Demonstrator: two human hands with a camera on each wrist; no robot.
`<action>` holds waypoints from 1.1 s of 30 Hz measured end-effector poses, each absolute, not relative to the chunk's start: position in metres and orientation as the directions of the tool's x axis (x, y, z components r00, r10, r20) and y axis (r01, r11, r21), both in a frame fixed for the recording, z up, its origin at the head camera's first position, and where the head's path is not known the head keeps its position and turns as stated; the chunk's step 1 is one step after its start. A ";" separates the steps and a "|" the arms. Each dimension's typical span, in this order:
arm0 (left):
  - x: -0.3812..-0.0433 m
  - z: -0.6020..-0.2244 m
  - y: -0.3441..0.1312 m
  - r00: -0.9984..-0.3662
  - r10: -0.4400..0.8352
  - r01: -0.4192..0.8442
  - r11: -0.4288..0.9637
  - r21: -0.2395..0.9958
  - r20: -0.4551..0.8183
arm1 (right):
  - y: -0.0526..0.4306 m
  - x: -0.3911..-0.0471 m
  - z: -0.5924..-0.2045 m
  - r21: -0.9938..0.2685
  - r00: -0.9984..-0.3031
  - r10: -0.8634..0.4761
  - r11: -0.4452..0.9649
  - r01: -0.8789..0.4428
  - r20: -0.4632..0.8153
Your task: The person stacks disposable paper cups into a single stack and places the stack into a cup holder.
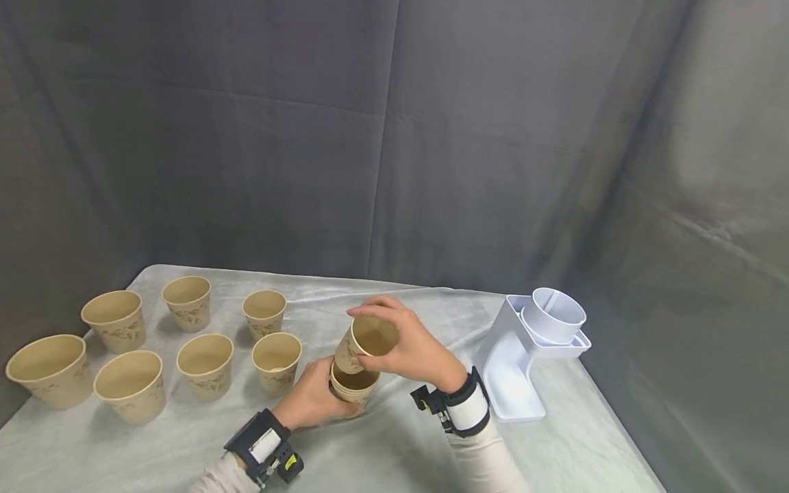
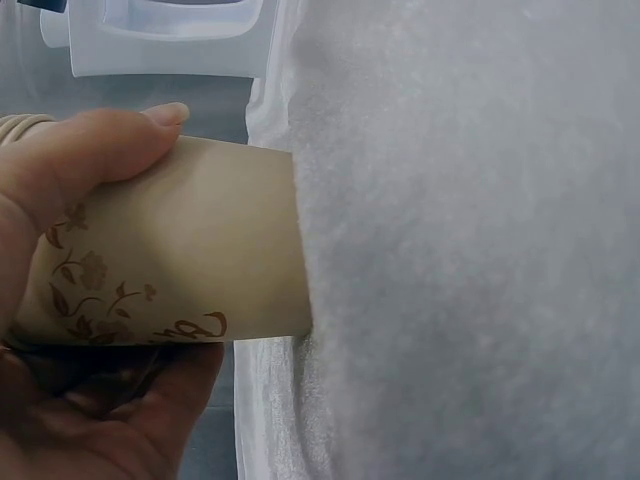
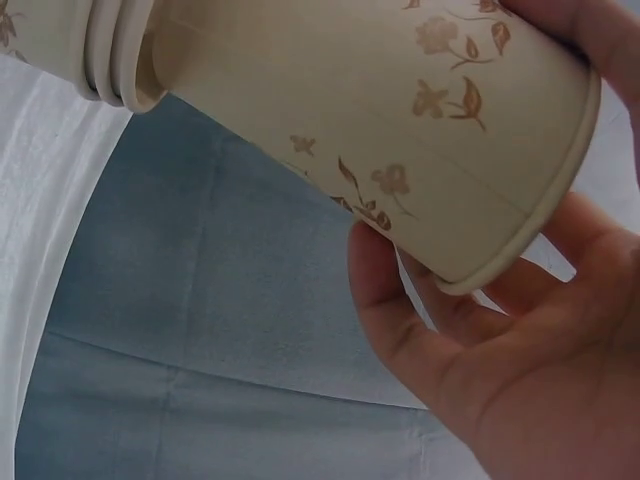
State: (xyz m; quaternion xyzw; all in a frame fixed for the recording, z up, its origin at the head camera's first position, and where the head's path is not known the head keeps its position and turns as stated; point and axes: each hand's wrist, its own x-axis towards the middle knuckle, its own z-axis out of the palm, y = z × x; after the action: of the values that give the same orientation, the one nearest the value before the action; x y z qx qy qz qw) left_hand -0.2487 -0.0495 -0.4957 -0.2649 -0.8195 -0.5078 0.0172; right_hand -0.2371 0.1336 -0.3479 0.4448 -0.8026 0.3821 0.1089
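Observation:
My left hand [image 1: 319, 396] grips a short stack of nested beige paper cups [image 1: 353, 392] near the middle of the table. In the left wrist view the outer cup [image 2: 190, 245] of that stack shows a brown floral print, its base at the tablecloth. Just above the stack, my right hand [image 1: 414, 344] holds a single paper cup [image 1: 347, 350] near its rim, between thumb and fingers. That cup is tilted, and its lower end sits at the mouth of the stack. In the right wrist view several nested rims [image 3: 125, 60] show beside the held cup.
Several paper cups stand upright on the left in two rows, among them a large cup [image 1: 52, 383] at the far left and a small cup [image 1: 276, 359] nearest the left hand. A white plastic stand with a round holder [image 1: 555, 322] is on the right. Grey curtains [image 1: 246, 171] enclose the table.

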 end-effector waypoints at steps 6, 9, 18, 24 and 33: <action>-0.250 -0.495 -0.050 -0.856 0.414 0.460 0.337 0.822 0.309 | 0.134 -0.236 -0.348 -0.519 -0.579 -0.647 0.314 -0.795 0.496; -0.248 -0.493 -0.049 -0.859 0.405 0.461 0.346 0.817 0.313 | 0.134 -0.239 -0.355 -0.515 -0.587 -0.662 0.336 -0.788 0.466; -0.247 -0.494 -0.049 -0.867 0.370 0.473 0.401 0.785 0.334 | 0.137 -0.265 -0.395 -0.434 -0.585 -0.721 0.422 -0.796 0.372; -0.247 -0.495 -0.049 -0.863 0.368 0.482 0.389 0.785 0.347 | 0.132 -0.265 -0.402 -0.375 -0.588 -0.730 0.467 -0.801 0.347; -0.248 -0.494 -0.050 -0.856 0.404 0.473 0.361 0.804 0.322 | 0.126 -0.265 -0.409 -0.384 -0.631 -0.749 0.533 -0.754 0.201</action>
State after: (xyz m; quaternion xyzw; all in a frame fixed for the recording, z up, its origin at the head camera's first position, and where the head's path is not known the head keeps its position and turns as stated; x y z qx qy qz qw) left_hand -0.2475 -0.0501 -0.4940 -0.2659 -0.8243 -0.4986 0.0343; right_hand -0.2654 0.1264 -0.4093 0.4293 -0.8754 0.2223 0.0056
